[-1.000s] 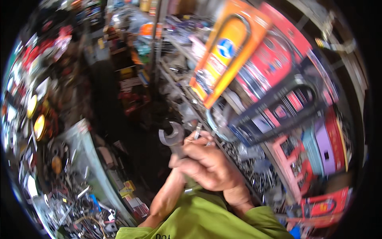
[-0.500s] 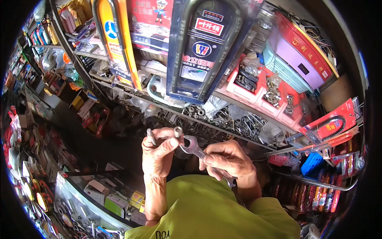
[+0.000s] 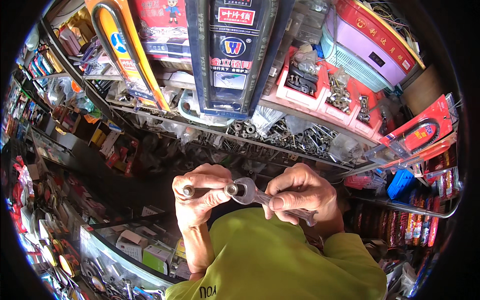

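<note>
My left hand is closed around small metal fastener pieces, most of their length hidden by the fingers. One round metal end pokes out at the left side of the fist. Another, a nut-like end, shows by the thumb tip. My right hand grips a double open-ended wrench between thumb and fingers. Its larger jaw meets the nut-like end; whether it is seated on it I cannot tell. The smaller jaw sticks out below the right hand.
Ahead, a shelf carries loose bolts and nuts. Red bins of fittings stand above it, with a packaged lock hanging in front. A glass case stands at lower left. Red packaged goods hang at right.
Both hands have come a little lower and nearer to me. The left fist has turned, so the fastener ends face me, and the wrench jaw has come up against one of them.
</note>
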Demonstrator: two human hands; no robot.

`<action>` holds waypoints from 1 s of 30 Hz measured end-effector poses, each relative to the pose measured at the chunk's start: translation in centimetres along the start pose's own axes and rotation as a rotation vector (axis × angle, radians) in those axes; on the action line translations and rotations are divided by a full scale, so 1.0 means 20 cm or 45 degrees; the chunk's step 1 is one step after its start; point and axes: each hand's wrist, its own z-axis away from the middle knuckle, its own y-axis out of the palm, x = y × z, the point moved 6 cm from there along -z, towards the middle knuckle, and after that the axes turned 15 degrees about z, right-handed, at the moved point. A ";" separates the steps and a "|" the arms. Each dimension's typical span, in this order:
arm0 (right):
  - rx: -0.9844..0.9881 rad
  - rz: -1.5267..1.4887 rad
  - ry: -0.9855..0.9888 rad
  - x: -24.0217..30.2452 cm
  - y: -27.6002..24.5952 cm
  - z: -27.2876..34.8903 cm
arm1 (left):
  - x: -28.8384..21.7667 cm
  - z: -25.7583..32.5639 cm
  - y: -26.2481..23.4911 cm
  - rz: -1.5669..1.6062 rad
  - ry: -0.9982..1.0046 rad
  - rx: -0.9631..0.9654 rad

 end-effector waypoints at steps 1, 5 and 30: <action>0.054 0.023 0.005 0.01 -0.01 -0.01 | 0.00 0.00 0.00 -0.027 -0.037 0.038; 0.223 0.088 0.040 0.00 -0.04 -0.07 | 0.00 0.01 -0.03 -0.085 -0.144 0.104; -0.411 0.031 0.047 -0.17 -0.05 -0.05 | 0.27 0.01 -0.17 -0.508 -0.176 -0.373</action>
